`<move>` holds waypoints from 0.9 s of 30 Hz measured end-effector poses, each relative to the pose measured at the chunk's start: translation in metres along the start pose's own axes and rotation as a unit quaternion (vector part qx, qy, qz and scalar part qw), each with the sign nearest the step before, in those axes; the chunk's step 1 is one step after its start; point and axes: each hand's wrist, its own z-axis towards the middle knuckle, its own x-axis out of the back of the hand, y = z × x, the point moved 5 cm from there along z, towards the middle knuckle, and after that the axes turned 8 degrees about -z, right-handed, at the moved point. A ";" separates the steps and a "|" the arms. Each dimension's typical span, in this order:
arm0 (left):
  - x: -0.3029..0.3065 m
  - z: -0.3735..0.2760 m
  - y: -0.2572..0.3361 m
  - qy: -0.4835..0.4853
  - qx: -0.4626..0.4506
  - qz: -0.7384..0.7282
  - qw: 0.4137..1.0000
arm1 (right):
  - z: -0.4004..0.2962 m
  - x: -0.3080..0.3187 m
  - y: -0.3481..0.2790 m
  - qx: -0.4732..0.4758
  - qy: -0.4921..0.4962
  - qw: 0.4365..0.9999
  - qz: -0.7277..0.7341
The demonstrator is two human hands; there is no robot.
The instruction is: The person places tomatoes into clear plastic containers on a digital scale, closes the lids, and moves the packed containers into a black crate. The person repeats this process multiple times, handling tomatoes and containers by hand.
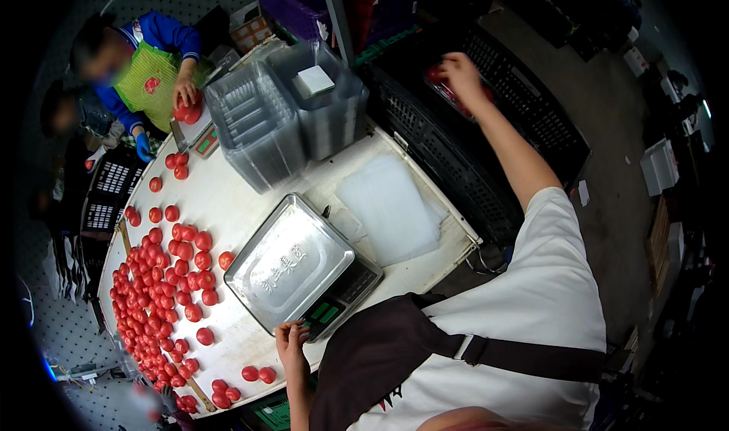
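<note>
My right hand (462, 78) reaches into a black plastic crate (444, 140), over a clear tray of red tomatoes (455, 98); whether it grips the tray is unclear from the blur. My left hand (293, 340) rests at the near corner of a digital scale (324, 311), beside its lit display, with its fingers slightly bent. The scale's steel pan (290, 260) bears nothing. Many loose tomatoes (151, 294) cover the left part of the white table (245, 340). Beyond the scale stand stacked clear plastic trays (256, 123).
A co-worker in a green apron (149, 75) holds tomatoes over a second scale (202, 137). White sheets (393, 209) lie between my scale and the crate. More clear trays (336, 112) hold a white block (315, 80). A purple crate (290, 4) stands at the back.
</note>
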 end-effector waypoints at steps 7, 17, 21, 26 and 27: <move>-0.009 0.000 0.008 -0.033 -0.023 0.027 0.999 | -0.143 -0.183 -0.182 0.388 -0.201 0.895 -0.091; 0.044 -0.041 -0.013 0.044 -0.032 0.008 0.999 | -0.123 -0.304 -0.197 0.379 -0.372 0.815 -0.231; 0.057 -0.051 -0.030 0.057 -0.018 -0.021 0.998 | -0.101 -0.310 -0.202 0.373 -0.441 0.784 -0.226; 0.051 -0.050 -0.018 0.044 -0.030 -0.013 0.998 | -0.094 -0.283 -0.214 0.226 -0.132 0.963 -0.063; 0.052 -0.051 -0.018 0.046 -0.031 -0.011 0.998 | -0.098 -0.276 -0.216 0.149 -0.089 0.984 0.034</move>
